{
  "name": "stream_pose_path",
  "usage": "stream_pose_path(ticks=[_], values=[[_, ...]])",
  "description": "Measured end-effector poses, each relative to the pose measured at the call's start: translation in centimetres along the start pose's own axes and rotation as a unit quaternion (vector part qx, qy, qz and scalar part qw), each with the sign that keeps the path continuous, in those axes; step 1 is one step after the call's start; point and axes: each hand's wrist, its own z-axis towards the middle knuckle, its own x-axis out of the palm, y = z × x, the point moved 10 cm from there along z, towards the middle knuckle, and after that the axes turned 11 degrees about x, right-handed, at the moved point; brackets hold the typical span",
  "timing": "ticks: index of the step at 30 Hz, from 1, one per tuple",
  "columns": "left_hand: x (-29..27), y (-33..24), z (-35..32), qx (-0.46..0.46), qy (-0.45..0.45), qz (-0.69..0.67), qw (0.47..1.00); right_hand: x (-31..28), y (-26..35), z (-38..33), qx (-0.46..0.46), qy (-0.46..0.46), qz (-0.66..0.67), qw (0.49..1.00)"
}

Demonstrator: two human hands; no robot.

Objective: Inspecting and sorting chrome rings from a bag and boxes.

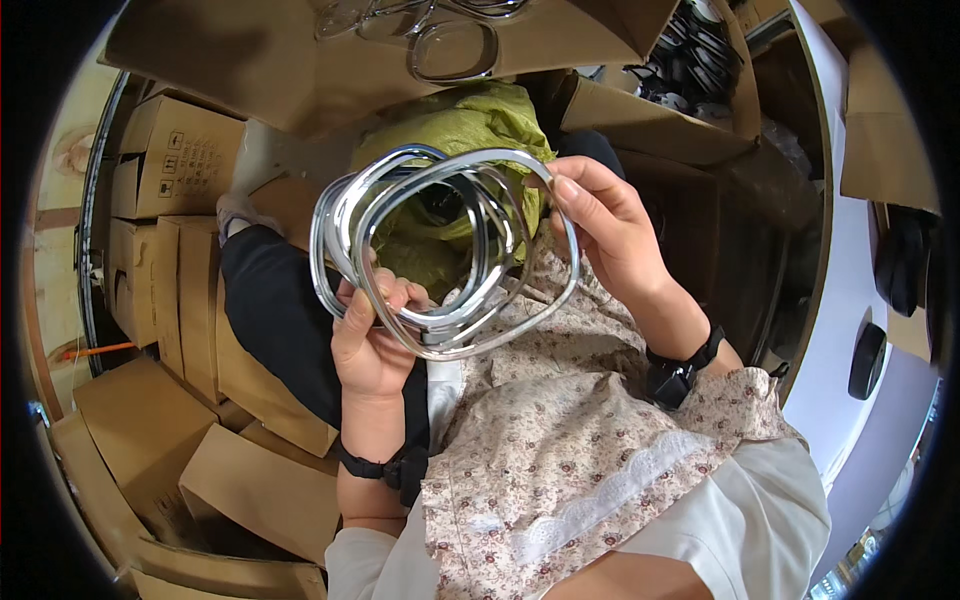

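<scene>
Several shiny chrome ring-shaped frames (345,228), rounded-square in outline, overlap in a loose bundle above my lap. My left hand (372,345) is closed round their lower left side, its fingertips coming through the openings. At the upper right, my right hand (608,215) pinches the rim of the front chrome frame (573,262) between thumb and fingers. That frame fans out to the right of the others. Behind the bundle lies a yellow-green woven sack (455,125), partly seen through the rings.
More chrome frames (455,50) lie on a cardboard surface (240,60) at the far side. An open carton (650,125) at the far right holds dark and shiny parts. Cardboard boxes (265,490) crowd the left. A white panel (835,250) stands at the right, with a black oval piece (867,360) against it.
</scene>
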Motion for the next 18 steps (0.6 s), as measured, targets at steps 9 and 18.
stream_pose_path(ticks=[9,18], values=[[-0.3,-1.1,0.4,0.036,-0.011,0.059,0.998,0.9,-0.9,1.2,0.027,0.068,0.051,0.996],[1.7,-1.9,0.2,0.081,0.018,0.121,0.989,0.3,-1.6,1.4,0.000,0.070,0.007,0.998]])
